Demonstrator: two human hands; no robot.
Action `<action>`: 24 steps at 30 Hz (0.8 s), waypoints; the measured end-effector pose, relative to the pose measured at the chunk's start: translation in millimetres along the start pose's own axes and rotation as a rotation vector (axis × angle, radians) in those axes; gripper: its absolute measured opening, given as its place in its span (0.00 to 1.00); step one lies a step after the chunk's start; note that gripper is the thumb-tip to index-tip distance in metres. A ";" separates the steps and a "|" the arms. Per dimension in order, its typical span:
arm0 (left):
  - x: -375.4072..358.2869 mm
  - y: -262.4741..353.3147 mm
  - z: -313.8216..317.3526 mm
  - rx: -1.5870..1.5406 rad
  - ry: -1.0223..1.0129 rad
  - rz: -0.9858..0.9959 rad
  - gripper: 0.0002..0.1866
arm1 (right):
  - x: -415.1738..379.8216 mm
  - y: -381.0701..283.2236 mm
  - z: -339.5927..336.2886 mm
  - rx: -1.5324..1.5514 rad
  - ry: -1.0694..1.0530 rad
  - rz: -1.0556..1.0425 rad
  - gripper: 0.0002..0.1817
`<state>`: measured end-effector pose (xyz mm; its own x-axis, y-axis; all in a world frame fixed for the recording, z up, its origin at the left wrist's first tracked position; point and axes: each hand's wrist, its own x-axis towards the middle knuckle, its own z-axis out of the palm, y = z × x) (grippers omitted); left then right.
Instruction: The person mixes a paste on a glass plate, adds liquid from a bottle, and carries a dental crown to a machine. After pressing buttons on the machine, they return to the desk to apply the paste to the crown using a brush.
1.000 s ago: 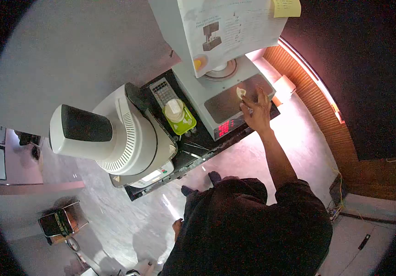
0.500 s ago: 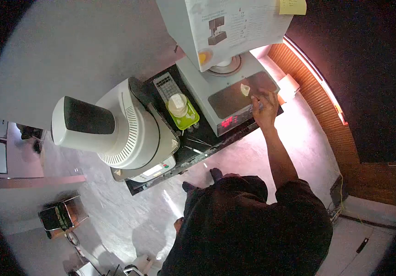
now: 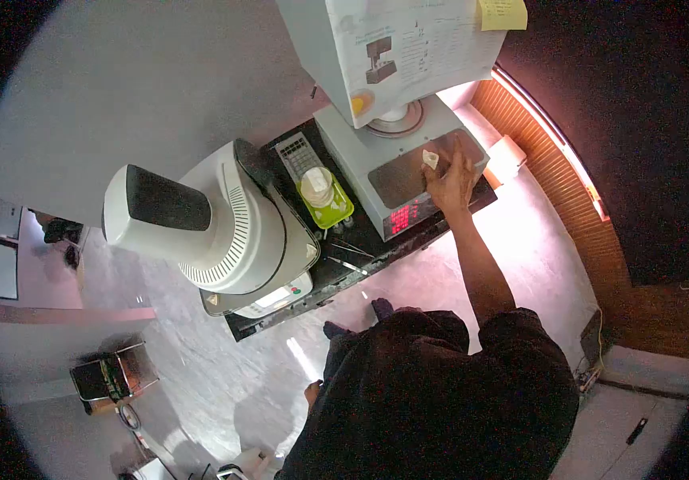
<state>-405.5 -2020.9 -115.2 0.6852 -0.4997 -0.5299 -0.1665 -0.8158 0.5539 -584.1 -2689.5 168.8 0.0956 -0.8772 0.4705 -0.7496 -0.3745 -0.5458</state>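
Note:
My right hand (image 3: pixel 451 186) reaches over the dark flat top plate (image 3: pixel 396 182) of a grey machine. Its fingers are spread, with one stretched towards the far edge. A small off-white piece (image 3: pixel 431 159) with an irregular outline sits on the plate, right at the fingertips on the hand's left side. Red digits glow on the machine's front display (image 3: pixel 402 218), left of my wrist. My left hand (image 3: pixel 312 392) hangs low beside my body, mostly hidden by the dark shirt.
Left of the plate, a green tray (image 3: pixel 336 213) holds round pale discs, with a calculator-like keypad (image 3: pixel 296 152) behind. Thin tools (image 3: pixel 348 265) lie near the black counter's front edge. A large white machine (image 3: pixel 248 232) stands at left. A printed sheet (image 3: pixel 420 52) covers the upper housing.
My right hand has moved left and its fingers have spread out beside the small off-white piece. The piece looks turned. The whole view has shifted slightly.

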 end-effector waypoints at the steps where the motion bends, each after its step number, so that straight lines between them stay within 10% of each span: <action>1: 0.7 -2.0 2.6 -0.260 -0.002 -0.218 0.20 | 1.4 -0.7 0.8 -0.006 -0.005 0.012 0.54; 8: -2.2 -8.8 11.6 -0.325 0.001 -0.475 0.20 | 2.5 7.0 6.3 0.031 -0.038 0.011 0.55; 14: -13.5 -13.0 15.8 0.121 0.125 0.258 0.18 | 3.7 7.4 5.6 -0.022 -0.042 0.005 0.54; 17: -6.2 -14.6 16.7 -0.473 -0.059 -0.385 0.16 | 2.9 6.3 4.3 0.002 -0.024 -0.028 0.54; 20: -6.8 -16.2 15.5 0.148 -0.026 0.077 0.16 | 2.0 4.8 4.2 -0.003 0.009 -0.065 0.54; 24: -2.5 -2.5 13.4 -0.380 -0.018 -0.459 0.17 | 1.1 10.6 10.1 0.015 -0.019 -0.026 0.55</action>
<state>-416.3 -2021.6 -123.9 0.6146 -0.1279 -0.7784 0.4119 -0.7896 0.4549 -585.3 -2697.4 156.5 0.1273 -0.8725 0.4718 -0.7365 -0.4018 -0.5442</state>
